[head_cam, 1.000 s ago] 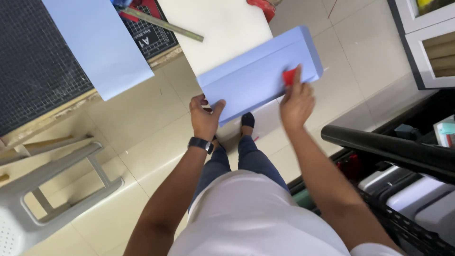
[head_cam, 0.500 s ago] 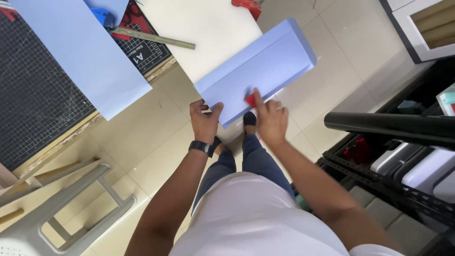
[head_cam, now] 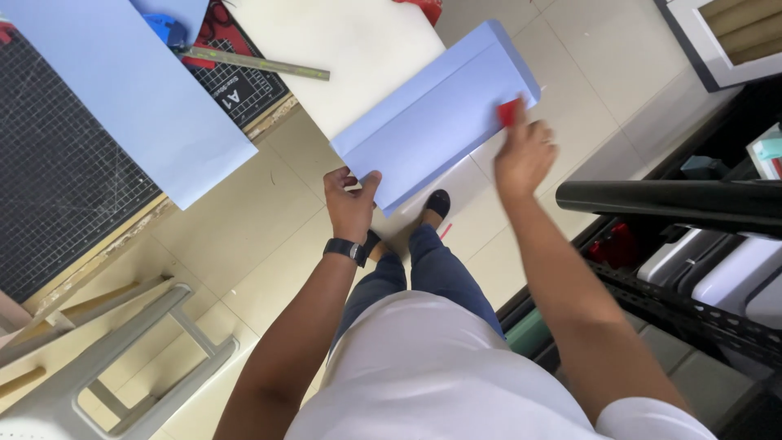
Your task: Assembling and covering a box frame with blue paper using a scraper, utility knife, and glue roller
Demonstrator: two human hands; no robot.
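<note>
Left hand (head_cam: 350, 204) grips folded blue sheet (head_cam: 436, 114); right hand (head_cam: 523, 155) (slightly blurred) grips red tool (head_cam: 509, 112).

There are two blue sheets of paper: one folded sheet (head_cam: 436, 114) in the middle and one flat sheet (head_cam: 130, 90) far on the left. There is one metal ruler (head_cam: 257, 63), one small red tool (head_cam: 508, 112), and one grey stool (head_cam: 122, 358) near on the left. Two hands show, a left hand (head_cam: 352, 204) and a right hand (head_cam: 525, 155), and one black watch (head_cam: 344, 248).
</note>
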